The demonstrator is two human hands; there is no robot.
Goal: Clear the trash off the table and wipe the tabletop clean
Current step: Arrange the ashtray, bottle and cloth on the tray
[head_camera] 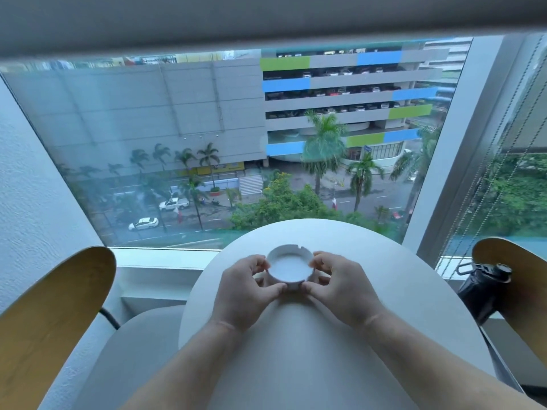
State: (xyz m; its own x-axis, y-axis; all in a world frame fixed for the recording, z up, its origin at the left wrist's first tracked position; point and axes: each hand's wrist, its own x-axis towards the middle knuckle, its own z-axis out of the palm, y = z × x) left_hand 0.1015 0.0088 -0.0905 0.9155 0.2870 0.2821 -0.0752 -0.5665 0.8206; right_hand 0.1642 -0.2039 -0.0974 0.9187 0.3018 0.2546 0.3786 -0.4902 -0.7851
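A round white ashtray (289, 266) with notches in its rim sits at the middle of a round white table (384, 267). Its inside looks bare. My left hand (244, 292) grips its left side with thumb and fingertips. On the other side my right hand (342, 291) grips it the same way. Both forearms reach in over the near half of the tabletop. I cannot tell whether the ashtray rests on the table or is lifted slightly. No trash or cloth shows on the tabletop.
A wooden-backed chair (53, 315) with a pale seat stands at the left. Another wooden chair back (521, 294) is at the right, with a black bottle (482, 287) beside it. A big window (207, 143) and its white sill lie just behind the table.
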